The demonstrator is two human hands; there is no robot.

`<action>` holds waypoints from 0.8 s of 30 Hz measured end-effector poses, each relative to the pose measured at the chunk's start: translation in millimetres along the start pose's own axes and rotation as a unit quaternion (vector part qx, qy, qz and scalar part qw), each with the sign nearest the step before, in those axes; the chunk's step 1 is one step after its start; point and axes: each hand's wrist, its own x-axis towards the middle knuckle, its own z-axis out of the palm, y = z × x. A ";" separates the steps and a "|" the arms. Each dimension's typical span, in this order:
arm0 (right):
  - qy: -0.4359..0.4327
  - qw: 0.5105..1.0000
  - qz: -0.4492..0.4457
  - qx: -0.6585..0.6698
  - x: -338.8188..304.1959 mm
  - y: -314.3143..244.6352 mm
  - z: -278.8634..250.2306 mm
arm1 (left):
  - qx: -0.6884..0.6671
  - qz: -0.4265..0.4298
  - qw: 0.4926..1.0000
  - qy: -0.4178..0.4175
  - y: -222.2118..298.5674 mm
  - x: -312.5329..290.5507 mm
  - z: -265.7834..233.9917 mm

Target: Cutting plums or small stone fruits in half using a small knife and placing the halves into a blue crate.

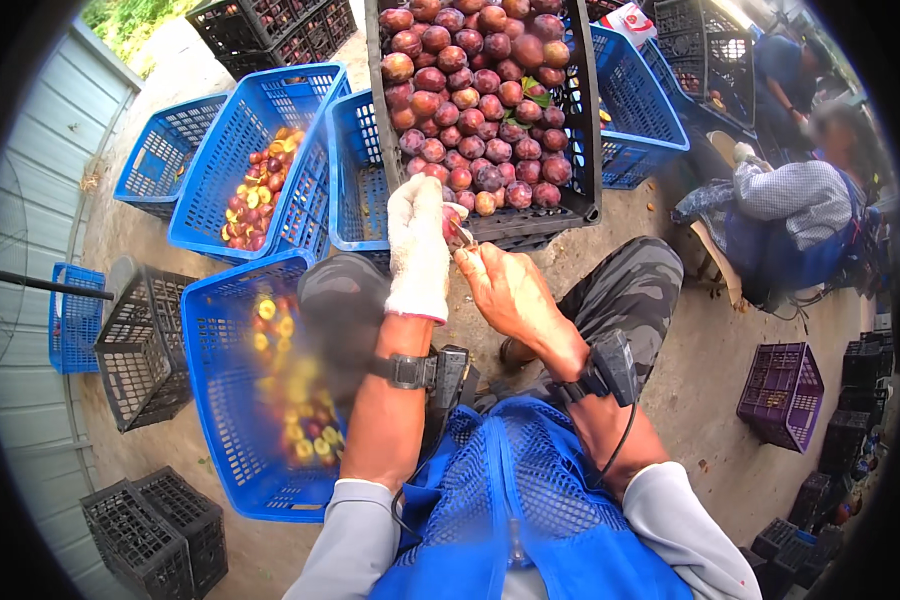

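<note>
My left hand [416,245], in a white glove, is closed around a red plum [450,217] at the near edge of a black crate [587,130]. Bare and closed, my right hand [512,296] grips a small knife [463,236]; its blade meets the plum, and most of its handle is hidden in my fingers. Whole red-purple plums [470,100] fill the black crate, with a few green leaves among them. Beside my left knee stands a blue basket [218,400] holding halved plums [305,425], their yellow flesh showing, partly blurred.
Another blue basket [192,215] with cut plums stands at the far left. Black crates [155,535] sit at the lower left, a purple crate [782,397] at the right. A seated co-worker [800,215] is at the right, a metal wall [25,250] at the left.
</note>
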 end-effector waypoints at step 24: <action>-0.352 0.860 0.251 0.271 -21.5 24.2 -84.8 | 0.237 -0.181 0.882 -0.363 37.9 -33.8 -13.0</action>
